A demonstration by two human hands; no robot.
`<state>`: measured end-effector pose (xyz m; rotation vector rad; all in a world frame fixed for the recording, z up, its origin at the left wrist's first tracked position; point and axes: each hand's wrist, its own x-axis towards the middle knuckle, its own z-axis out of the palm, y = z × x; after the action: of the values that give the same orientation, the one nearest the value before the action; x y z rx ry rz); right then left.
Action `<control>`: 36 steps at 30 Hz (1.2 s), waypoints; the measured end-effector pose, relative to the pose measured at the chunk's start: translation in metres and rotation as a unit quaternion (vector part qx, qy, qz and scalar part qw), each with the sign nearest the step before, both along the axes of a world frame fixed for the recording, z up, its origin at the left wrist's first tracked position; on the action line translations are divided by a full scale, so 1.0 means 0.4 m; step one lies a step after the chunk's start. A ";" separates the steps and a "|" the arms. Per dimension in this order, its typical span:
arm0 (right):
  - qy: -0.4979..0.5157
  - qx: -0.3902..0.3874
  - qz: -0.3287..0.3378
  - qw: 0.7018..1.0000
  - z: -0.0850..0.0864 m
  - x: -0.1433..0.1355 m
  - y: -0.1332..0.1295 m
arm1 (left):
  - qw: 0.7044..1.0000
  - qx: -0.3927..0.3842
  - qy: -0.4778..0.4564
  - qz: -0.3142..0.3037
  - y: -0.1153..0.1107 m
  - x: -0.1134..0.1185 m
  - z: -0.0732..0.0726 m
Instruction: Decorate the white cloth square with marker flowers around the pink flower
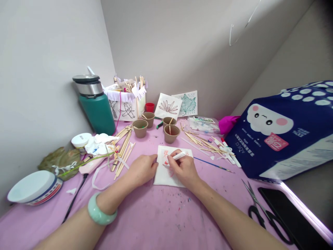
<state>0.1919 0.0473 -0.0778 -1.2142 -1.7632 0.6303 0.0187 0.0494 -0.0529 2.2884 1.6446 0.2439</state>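
Note:
A thick white square panel lies flat on the pink-covered table, with red marker lines drawn on its upper part. My right hand rests on the panel, fingers closed around a white marker. The marker's tip, pointing down to the left, is partly hidden by my fingers. At the panel's left edge is my left hand, its fingers curled and touching the border; the fingertips are partly hidden. Just right of the panel lies a thin blue paintbrush.
Behind the panel stand several brown pots with sticks in them. Wooden sticks lie left, markers right. A green bottle and a white bowl are at left. Scissors, a black phone and a large blue bag occupy the right.

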 end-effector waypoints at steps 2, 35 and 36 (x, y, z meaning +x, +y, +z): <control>-0.005 -0.002 0.001 1.000 -0.002 0.000 0.000 | 1.000 -0.001 0.001 0.000 0.000 0.000 -0.001; -0.005 0.015 -0.009 1.000 -0.006 -0.002 0.002 | 1.000 -0.013 -0.012 0.001 -0.002 0.001 0.005; -0.006 0.022 -0.016 1.000 -0.004 -0.001 0.003 | 1.000 -0.012 -0.012 0.001 -0.002 0.001 0.004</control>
<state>0.1917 0.0484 -0.0794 -1.2161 -1.7558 0.5632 0.0191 0.0485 -0.0511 2.2578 1.6303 0.2490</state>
